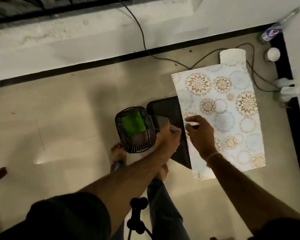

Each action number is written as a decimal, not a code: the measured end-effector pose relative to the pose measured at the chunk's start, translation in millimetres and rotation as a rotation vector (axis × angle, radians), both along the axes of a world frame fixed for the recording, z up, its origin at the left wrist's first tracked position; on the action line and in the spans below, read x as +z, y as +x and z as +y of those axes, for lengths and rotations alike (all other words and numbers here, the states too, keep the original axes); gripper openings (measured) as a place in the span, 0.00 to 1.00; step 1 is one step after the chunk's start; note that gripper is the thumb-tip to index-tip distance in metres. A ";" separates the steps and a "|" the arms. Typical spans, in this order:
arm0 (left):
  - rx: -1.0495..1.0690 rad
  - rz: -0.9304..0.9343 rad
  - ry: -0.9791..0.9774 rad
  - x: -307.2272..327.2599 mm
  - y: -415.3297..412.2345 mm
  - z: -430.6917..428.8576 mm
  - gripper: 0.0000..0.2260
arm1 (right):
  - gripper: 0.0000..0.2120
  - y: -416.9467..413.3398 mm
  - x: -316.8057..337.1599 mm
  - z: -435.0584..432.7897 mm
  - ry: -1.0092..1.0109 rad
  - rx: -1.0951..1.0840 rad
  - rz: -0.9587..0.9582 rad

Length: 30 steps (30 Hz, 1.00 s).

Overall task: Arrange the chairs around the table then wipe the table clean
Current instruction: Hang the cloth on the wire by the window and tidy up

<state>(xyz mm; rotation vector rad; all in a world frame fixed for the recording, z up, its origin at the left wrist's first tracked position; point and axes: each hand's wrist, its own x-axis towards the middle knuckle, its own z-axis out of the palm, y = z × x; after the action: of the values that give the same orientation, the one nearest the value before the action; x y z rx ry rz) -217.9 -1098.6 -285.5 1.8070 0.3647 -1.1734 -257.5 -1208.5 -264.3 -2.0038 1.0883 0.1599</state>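
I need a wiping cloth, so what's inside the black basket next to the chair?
A green folded item lies inside the black basket; whether it is a cloth is unclear. Anything beneath it is covered.

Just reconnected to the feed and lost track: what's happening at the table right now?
A person stands at the long side of the table, which has a flower-patterned cover. The left hand is curled at the edge of a dark chair tucked under that side; what it grips is unclear. The right hand hovers open over the table's near edge. A white chair sits at the far end, and a black basket stands beside the dark chair.
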 end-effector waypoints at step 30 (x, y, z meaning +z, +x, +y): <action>0.096 -0.202 0.530 -14.1 -47.8 -104.0 0.13 | 0.09 -100.1 20.9 -256.0 -0.262 -0.190 0.332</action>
<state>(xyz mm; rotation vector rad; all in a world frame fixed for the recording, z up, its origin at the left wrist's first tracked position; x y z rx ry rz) -265.7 -1202.5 -299.6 2.3109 0.6832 -0.8650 -357.6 -1464.6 -243.4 -2.1368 1.5735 0.2684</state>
